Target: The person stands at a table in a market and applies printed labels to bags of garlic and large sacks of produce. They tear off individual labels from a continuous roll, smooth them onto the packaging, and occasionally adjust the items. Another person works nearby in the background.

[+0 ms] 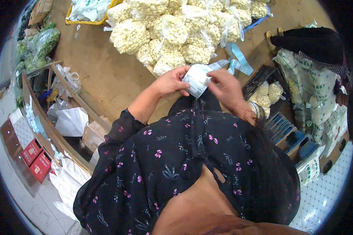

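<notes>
My left hand (pixel 173 81) pinches a white printed label sheet (pixel 196 80) between thumb and fingers, in front of my waist. My right hand (pixel 227 87) is blurred at the sheet's right edge, its fingertips touching or very near it; whether they grip is unclear. Behind that hand trails a curling pale blue strip (pixel 241 62), with a white printed part close to the sheet. Just beyond my hands, clear plastic bags (pixel 170 29) of what look like peeled garlic cloves are heaped up, several with knotted tops.
A yellow crate (pixel 101 22) holds pale plastic bags at the far left. On the right are a black crate (pixel 257 80) with more clove bags, and large filled sacks (pixel 311 85). Left of me stands a wooden frame (pixel 76 94) with plastic bags inside, near red boxes (pixel 40 166).
</notes>
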Motion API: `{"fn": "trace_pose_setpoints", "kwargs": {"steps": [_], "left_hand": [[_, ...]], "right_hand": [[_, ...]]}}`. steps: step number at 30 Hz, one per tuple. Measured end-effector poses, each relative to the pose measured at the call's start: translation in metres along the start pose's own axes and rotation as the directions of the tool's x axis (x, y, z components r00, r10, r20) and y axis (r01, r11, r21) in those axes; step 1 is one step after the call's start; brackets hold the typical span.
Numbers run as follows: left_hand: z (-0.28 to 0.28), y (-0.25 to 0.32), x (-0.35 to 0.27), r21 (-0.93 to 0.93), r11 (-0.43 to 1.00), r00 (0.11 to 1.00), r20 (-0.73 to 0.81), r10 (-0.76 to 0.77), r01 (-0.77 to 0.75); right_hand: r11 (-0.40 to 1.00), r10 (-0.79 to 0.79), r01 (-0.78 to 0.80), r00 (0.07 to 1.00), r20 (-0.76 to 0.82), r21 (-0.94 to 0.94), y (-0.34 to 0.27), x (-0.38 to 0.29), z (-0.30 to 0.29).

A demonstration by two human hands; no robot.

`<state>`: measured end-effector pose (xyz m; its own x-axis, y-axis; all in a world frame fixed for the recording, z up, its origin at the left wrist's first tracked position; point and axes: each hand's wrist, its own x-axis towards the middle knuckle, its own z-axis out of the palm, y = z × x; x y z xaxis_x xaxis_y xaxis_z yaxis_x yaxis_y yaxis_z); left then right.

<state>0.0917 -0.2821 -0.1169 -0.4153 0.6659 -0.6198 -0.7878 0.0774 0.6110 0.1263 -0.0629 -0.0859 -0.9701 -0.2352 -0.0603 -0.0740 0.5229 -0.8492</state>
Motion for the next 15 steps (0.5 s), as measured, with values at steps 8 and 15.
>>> {"fn": "trace_pose_setpoints", "kwargs": {"steps": [8,15], "left_hand": [[0.0,-0.018,0.015,0.056,0.998,0.999,0.0,-0.032,0.032],[-0.011,-0.001,0.019,0.033,0.998,0.998,-0.027,-0.061,0.062]], "right_hand": [[0.987,0.121,-0.145,0.95,0.287,0.062,0.014,0.024,0.017],[0.666,0.467,-0.637,0.762,0.449,0.389,0.101,0.092,-0.016]]}}
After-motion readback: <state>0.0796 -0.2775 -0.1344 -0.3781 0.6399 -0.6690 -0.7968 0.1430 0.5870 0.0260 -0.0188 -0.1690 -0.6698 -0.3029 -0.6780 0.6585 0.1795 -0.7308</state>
